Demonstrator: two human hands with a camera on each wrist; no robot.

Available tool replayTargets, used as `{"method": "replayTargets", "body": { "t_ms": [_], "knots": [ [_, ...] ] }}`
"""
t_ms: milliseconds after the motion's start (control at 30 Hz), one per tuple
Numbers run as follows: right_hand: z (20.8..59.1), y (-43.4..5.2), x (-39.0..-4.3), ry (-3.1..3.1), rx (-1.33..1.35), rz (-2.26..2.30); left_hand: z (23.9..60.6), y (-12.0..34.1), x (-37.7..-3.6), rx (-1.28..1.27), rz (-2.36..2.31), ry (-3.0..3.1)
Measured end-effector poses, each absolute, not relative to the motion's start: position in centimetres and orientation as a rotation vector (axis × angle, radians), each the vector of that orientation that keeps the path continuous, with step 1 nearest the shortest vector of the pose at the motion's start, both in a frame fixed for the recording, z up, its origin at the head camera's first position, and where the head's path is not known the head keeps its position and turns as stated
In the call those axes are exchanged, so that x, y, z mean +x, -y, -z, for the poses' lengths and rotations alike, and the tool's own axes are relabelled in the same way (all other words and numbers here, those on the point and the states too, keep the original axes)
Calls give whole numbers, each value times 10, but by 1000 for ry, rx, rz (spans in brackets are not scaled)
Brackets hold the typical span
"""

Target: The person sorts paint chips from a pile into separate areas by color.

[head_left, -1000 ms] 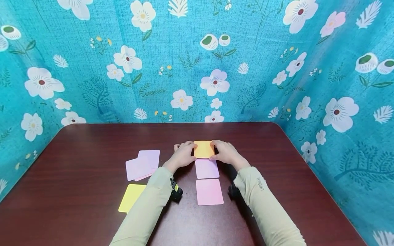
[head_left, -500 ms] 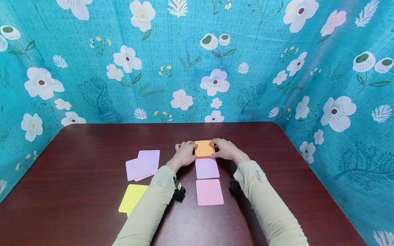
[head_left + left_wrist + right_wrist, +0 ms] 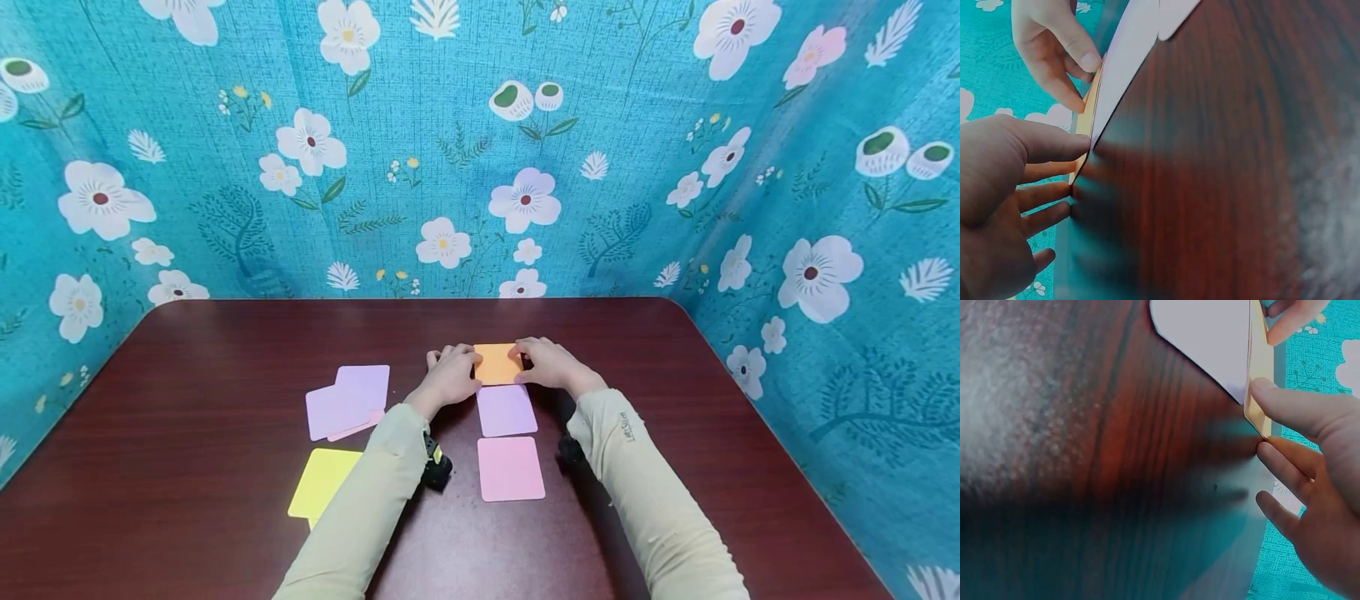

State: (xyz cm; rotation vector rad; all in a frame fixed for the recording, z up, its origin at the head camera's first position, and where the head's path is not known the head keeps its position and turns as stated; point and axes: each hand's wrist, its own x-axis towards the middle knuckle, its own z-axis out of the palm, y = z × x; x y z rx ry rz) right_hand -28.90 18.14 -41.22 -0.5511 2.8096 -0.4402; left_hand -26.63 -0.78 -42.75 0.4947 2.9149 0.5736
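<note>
An orange square card (image 3: 498,364) lies at the far end of a column of cards in the head view. At its left edge my left hand (image 3: 448,379) holds it with thumb and fingertips. The right hand (image 3: 553,367) holds the opposite edge the same way. Next to the orange card, on the near side, is a lilac card (image 3: 507,411); nearer still lies a pink card (image 3: 512,469). In the left wrist view the left thumb (image 3: 1060,142) meets the orange card near a corner. The right thumb (image 3: 1272,400) lies on it in the right wrist view.
Two overlapping lilac cards (image 3: 337,410) lie to the left, a pink card (image 3: 358,427) partly under them. A yellow card (image 3: 318,483) is partly hidden by the left sleeve. A blue flowered cloth (image 3: 420,150) hangs behind the dark wooden table (image 3: 225,350).
The orange card, slightly darker and with a thicker near edge half a second ago, now looks flat and lighter. Both hands keep to its edges and have barely moved.
</note>
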Motion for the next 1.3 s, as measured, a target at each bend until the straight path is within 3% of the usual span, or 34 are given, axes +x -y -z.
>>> {"method": "replayTargets", "body": {
  "t_ms": [567, 1300],
  "knots": [
    [409, -173, -282, -2893, -541, 256, 427, 23, -260, 539, -683, -2873],
    [399, -151, -243, -2963, -599, 270, 411, 82, -234, 568, -547, -2910]
  ]
}}
